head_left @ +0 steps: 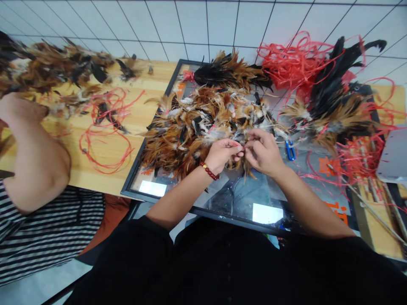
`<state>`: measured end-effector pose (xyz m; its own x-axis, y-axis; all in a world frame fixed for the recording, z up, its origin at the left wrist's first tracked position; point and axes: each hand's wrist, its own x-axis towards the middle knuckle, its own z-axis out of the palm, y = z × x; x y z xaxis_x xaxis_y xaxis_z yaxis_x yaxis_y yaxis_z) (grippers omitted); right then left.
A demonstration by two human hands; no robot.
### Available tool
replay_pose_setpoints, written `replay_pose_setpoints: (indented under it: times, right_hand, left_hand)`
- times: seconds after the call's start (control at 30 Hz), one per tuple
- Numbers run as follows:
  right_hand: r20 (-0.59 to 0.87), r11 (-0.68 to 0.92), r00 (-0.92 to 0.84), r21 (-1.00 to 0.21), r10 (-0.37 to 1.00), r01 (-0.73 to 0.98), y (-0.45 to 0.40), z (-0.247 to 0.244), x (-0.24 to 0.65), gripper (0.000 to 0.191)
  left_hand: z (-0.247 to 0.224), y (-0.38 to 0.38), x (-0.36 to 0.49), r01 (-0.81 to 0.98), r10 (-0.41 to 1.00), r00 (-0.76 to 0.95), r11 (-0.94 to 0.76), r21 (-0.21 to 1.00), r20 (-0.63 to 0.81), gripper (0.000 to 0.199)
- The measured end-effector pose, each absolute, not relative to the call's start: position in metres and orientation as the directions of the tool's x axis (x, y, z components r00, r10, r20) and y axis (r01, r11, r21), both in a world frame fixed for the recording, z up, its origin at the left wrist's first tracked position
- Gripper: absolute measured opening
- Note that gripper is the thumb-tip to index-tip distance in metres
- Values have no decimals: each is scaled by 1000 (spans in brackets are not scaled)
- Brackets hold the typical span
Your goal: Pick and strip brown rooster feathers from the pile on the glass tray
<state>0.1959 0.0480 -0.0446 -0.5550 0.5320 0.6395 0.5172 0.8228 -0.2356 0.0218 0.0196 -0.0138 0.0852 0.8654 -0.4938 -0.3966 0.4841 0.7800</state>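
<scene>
My left hand (225, 155), with a beaded bracelet (210, 171) at its wrist, is closed in a pinch. A small bit of red plastic string (235, 144) shows at its fingertips. Close against it, my right hand (263, 153) has thumb and forefinger pressed together; what they hold is too small to make out. Both hands are over the near right edge of a wide pile of brown and white feathers (190, 127). A few brown feather tips (249, 171) stick out below the fingers. Just right of my right hand lie blue thread snips (290, 150).
A glass-topped board (235, 192) with a dark frame lies beneath. Behind stand a black-brown feather bundle (225, 72) and tangled red string (295, 59); more dark feathers (330, 84) lie right. At left, a co-worker's arm (38, 144) reaches near loose feathers and red string loops (106, 144).
</scene>
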Motion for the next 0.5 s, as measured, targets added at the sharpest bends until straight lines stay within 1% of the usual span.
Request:
replay_pose_setpoints:
  times: [0.1,0.2,0.27,0.33,0.37,0.43,0.5]
  right_hand:
    - [613,803,-538,-314,579,506,49,-44,196,8]
    - [606,791,-516,-387,606,475,50,-42,197,9]
    - [612,794,-510,-406,604,453,50,-41,196,10]
    - [610,794,-509,-433,607,427,48,-39,196,9]
    - [600,784,-504,-468,621,408,48,-37,195,8]
    - [545,720,-478,-591,689,363,47,-34,194,12]
    - [429,596,-464,-741,775,309,47,-32,193,22]
  left_hand:
    - [-13,19,21,-457,845,102,509,730,-526,15]
    - [-13,18,21,-476,843,131,515,713,-521,17]
    - [-16,18,21,-468,853,138,504,726,-503,20]
    - [-18,17,22,-447,877,111,465,764,-468,25]
    - [-19,16,23,-433,891,94,438,788,-444,28]
    - [-21,15,24,-400,917,80,389,830,-391,31]
    - [-21,13,26,-369,938,106,346,863,-331,32]
